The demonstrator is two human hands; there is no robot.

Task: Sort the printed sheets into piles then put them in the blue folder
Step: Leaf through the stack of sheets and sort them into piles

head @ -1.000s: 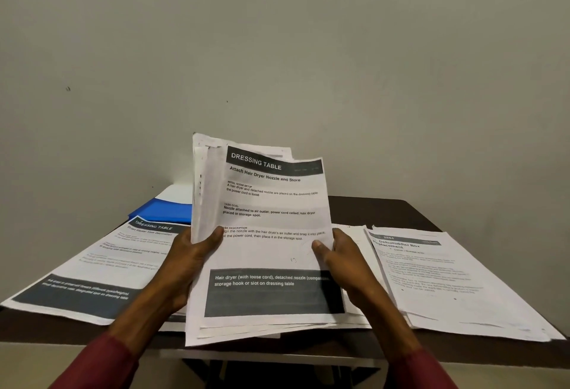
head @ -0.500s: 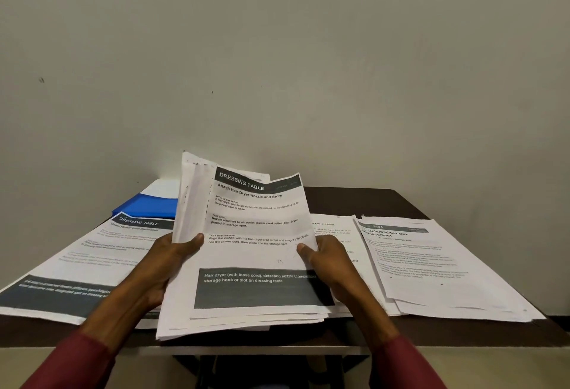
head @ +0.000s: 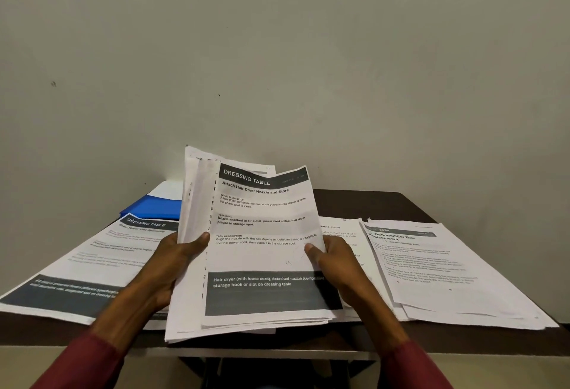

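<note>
Blue folder (head: 154, 208) mostly behind the held sheets (head: 265, 253); fine print on the right pile (head: 447, 271) an illegible blur.

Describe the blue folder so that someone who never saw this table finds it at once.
Go to the dark table against the wall, then to its far left corner. The blue folder lies there, behind the left pile headed DRESSING TABLE. It alone is blue; its neighbours are white and grey.

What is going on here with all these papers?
A person's left hand and right hand grip a tilted stack of printed sheets from both sides; its top page is headed DRESSING TABLE. A left pile and a right pile lie flat on the table. The blue folder rests at the back left, behind the left pile.
</note>
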